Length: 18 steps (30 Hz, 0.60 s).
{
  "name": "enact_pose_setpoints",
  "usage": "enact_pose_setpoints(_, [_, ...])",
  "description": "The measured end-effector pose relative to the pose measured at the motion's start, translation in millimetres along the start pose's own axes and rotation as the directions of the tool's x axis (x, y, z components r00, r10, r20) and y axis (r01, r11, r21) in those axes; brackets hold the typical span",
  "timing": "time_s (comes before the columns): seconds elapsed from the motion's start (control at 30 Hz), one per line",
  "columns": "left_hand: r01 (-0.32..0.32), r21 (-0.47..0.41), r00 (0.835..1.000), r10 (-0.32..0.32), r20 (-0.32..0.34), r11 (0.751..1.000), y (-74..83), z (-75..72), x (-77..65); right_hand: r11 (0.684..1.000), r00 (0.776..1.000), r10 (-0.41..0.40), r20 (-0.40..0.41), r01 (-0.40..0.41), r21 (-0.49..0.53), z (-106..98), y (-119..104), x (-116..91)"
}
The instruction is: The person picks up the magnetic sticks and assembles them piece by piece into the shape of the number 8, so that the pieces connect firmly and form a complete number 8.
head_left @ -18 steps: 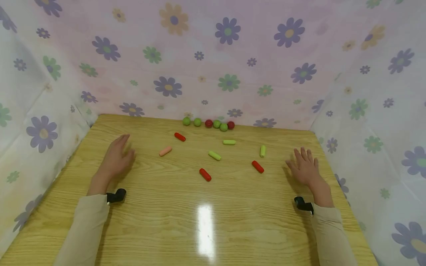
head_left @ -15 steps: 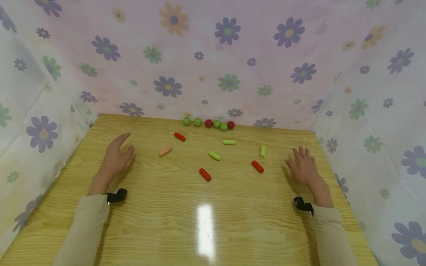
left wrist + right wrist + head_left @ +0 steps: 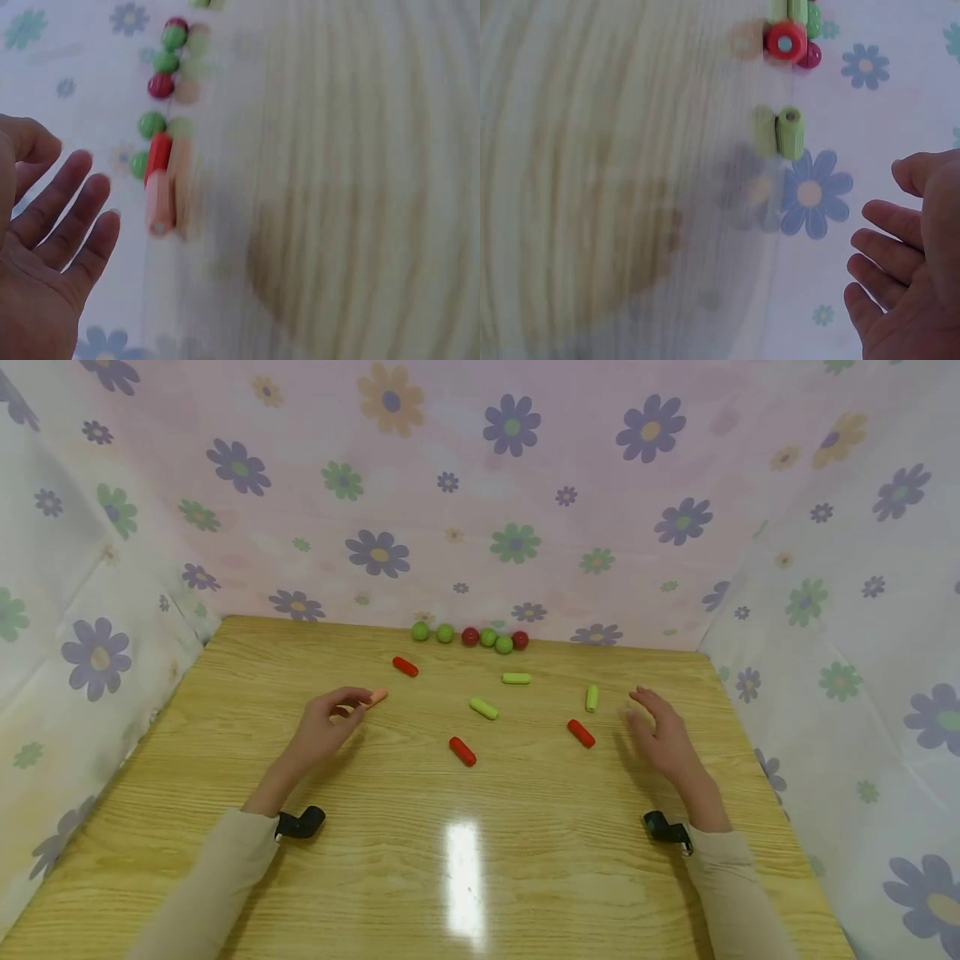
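In the head view my left hand (image 3: 324, 727) hovers at the near-left end of a small salmon-pink stick (image 3: 378, 697), its fingertips overlapping that end. The left wrist view shows those fingers loosely bent and apart from the pink stick (image 3: 159, 204), with a red stick (image 3: 158, 154) just beyond it. My right hand (image 3: 663, 739) is above the table on the right, fingers relaxed and holding nothing. Nearest to it lie a lime-green stick (image 3: 592, 698) and a red stick (image 3: 581, 733). From the right wrist, the ribbed green stick (image 3: 790, 135) stands apart from my fingers.
More short sticks lie mid-table: red ones (image 3: 462, 752) and lime-green ones (image 3: 483, 708). Along the back edge sits a row of small green balls (image 3: 445, 633) and dark red balls (image 3: 470, 637). Flowered cloth (image 3: 450, 510) closes off the back and both sides of the wooden table (image 3: 360, 860).
My left hand has moved right to the pink stick, its fingers bending closer together. My right hand has shifted slightly left and turned more on its side. The sticks and balls lie where they were.
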State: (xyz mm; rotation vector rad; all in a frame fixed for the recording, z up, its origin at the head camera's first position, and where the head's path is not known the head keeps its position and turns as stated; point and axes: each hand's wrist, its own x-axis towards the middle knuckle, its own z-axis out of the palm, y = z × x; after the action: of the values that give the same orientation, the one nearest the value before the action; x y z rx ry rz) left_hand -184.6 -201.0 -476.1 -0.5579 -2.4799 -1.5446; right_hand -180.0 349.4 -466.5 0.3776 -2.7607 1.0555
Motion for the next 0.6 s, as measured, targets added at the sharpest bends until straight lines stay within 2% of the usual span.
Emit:
enact_pose_setpoints(0.13, [0.013, -0.058, 0.994, -0.006, 0.111, 0.998, 7.4, 22.6, -2.8, 0.998, 0.996, -0.063, -0.057, 0.063, 0.004, 10.8, -7.1, 2.0])
enact_pose_setpoints(0.33, [0.063, -0.113, 0.969, -0.034, 0.245, 0.992, 14.9, 50.3, -2.9, 0.992, 0.990, -0.096, -0.105, 0.103, 0.071, 25.4, -21.7, 5.6])
enact_pose_setpoints(0.43, [0.084, -0.118, 0.958, -0.048, 0.282, 0.989, 18.3, 60.4, -1.2, 0.986, 0.991, -0.084, -0.105, 0.098, 0.132, 32.1, -28.5, 7.6])
enact_pose_setpoints(0.6, [0.098, -0.123, 0.947, -0.054, 0.317, 0.988, 18.1, 74.2, 2.2, 0.965, 0.997, -0.040, -0.063, 0.055, 0.258, 42.1, -41.2, 10.5])
